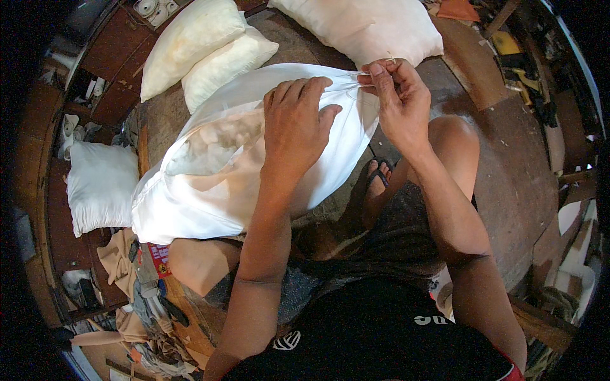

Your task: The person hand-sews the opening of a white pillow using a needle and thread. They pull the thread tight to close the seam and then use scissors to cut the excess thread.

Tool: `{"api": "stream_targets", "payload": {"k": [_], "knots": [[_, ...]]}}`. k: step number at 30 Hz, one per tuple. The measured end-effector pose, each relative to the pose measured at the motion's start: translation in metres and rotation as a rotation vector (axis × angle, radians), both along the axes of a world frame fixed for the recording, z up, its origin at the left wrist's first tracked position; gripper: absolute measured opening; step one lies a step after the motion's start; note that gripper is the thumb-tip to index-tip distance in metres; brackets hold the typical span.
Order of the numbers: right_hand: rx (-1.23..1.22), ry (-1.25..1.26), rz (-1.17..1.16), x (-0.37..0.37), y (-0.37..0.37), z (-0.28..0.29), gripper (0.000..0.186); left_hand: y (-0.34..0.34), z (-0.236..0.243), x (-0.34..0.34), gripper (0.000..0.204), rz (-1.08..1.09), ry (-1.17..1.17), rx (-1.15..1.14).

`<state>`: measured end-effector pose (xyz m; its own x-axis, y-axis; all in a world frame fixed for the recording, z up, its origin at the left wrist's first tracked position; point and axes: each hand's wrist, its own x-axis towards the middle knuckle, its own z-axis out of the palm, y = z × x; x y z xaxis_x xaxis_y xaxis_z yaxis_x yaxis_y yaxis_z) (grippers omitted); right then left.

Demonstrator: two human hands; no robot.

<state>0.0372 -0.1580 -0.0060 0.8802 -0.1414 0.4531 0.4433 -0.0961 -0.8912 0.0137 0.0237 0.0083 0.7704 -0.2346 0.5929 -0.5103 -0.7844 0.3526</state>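
Observation:
A large white pillow (340, 149) lies across in front of me, its cover slack. Pale fluffy stuffing (219, 146) shows through a long gap in the left part of the cover. At the pillow's far right end, my right hand (401, 105) pinches gathered cloth between thumb and fingers. Whether a needle or thread is also in that pinch is too small to tell. My left hand (295, 124) is over the middle of the pillow, thumb apart from the slightly curved fingers, with nothing seen in it.
Two cream pillows (190, 47) overlap at the far left, and another pillow (362, 25) lies beyond my right hand. A smaller white pillow (101, 187) leans at the left by wooden cabinets (114, 54). Cloth scraps (162, 346) and tools clutter the lower left. Brown sheets (467, 63) lie at right.

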Motion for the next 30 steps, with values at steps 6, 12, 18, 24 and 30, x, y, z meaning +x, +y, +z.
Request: {"api": "stream_targets", "payload": {"k": [6, 12, 18, 24, 30], "knots": [[0.039, -0.042, -0.060, 0.002, 0.003, 0.000, 0.021, -0.002, -0.002, 0.002, 0.017, 0.019, 0.029, -0.029], [0.006, -0.034, -0.037, 0.002, 0.002, -0.005, 0.019, 0.000, -0.001, 0.002, 0.006, -0.016, 0.082, -0.091], [0.046, -0.003, 0.082, -0.001, 0.004, -0.009, 0.019, 0.004, -0.003, 0.005, 0.005, -0.043, 0.114, -0.153], [-0.006, -0.030, 0.105, -0.002, 0.003, -0.011, 0.019, 0.003, 0.004, 0.001, 0.008, -0.046, 0.118, -0.138], [-0.026, -0.019, 0.100, -0.005, 0.003, -0.009, 0.019, 0.003, 0.005, 0.001, 0.008, -0.052, 0.124, -0.147]]}}
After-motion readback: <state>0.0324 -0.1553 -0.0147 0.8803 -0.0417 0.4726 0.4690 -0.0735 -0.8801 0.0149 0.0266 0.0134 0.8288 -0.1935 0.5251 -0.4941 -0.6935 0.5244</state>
